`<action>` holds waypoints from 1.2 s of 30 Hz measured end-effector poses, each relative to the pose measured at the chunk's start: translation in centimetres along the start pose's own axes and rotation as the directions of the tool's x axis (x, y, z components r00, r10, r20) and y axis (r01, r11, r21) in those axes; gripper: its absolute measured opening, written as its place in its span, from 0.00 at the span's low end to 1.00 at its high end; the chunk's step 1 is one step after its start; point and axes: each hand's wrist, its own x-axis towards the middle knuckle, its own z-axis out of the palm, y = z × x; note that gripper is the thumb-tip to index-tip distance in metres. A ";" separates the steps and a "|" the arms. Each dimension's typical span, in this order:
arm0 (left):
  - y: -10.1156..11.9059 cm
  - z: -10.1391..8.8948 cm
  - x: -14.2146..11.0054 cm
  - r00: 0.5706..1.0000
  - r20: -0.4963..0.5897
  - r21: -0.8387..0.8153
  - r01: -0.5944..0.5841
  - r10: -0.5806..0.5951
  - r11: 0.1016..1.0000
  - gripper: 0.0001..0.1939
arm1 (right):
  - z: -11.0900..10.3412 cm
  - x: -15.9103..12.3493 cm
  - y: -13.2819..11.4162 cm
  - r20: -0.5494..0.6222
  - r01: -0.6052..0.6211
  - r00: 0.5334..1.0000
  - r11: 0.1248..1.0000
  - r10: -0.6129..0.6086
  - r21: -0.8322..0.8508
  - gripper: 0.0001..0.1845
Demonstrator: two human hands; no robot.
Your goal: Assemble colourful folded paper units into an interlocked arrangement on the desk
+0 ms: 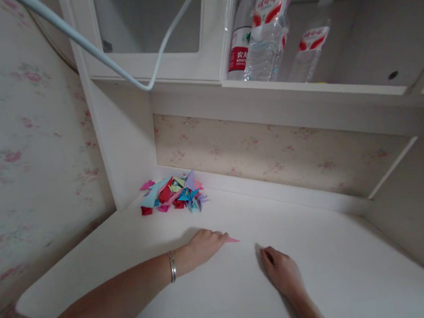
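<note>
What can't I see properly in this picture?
In the head view:
Pink paper: one end is hidden by the left hand.
Right hand: its palm is hidden by the hand itself.
Paper pile: upper pieces hide lower ones.
Left arm: cut off by the bottom edge.

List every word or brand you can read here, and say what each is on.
"农夫", with "NONGF..." beneath: red-capped bottle.
"娃哈哈": large clear bottle in the middle.
"娃哈哈": clear bottle on the right.
All other print on the bottles is too small, blurred or hidden to read.
</note>
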 end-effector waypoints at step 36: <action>0.8 -0.5 -4.5 0.794 -0.244 -0.596 0.330 -0.557 0.732 0.14 | -1.4 -0.6 -2.0 0.101 -0.104 0.988 0.985 0.119 -0.137 0.19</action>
